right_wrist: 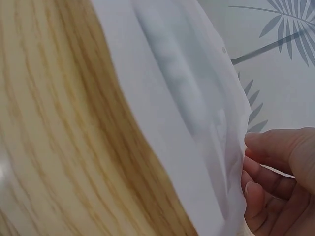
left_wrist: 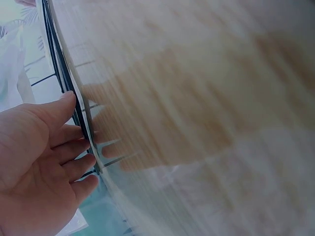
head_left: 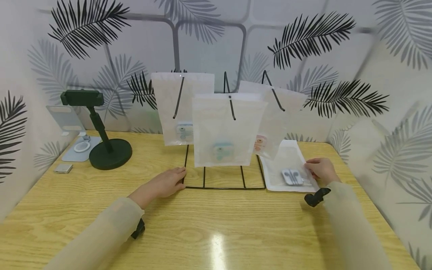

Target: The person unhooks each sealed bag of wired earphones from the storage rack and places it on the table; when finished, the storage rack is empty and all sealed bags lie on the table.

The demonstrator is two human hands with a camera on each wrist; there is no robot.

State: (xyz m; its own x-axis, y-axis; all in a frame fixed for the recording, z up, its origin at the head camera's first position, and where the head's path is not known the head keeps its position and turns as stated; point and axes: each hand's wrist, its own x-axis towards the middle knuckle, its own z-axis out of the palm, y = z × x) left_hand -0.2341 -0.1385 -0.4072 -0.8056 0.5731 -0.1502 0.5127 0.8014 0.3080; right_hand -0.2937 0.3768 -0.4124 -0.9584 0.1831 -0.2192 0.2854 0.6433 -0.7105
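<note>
Several bags (head_left: pixel 221 129) hang on a rack (head_left: pixel 233 188); another bag (head_left: pixel 285 163) lies beside it on the counter (head_left: pixel 202 232), edge pinched by the right hand (head_left: pixel 323 170). The left hand (head_left: pixel 163 183) touches the rack, fingers (left_wrist: pixel 81 166) relaxed.

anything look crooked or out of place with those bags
Yes, mildly: the right hanging bag tilts, its top edge sloping down to the right, while the front bag hangs nearly level. I see no spill or damage.
</note>
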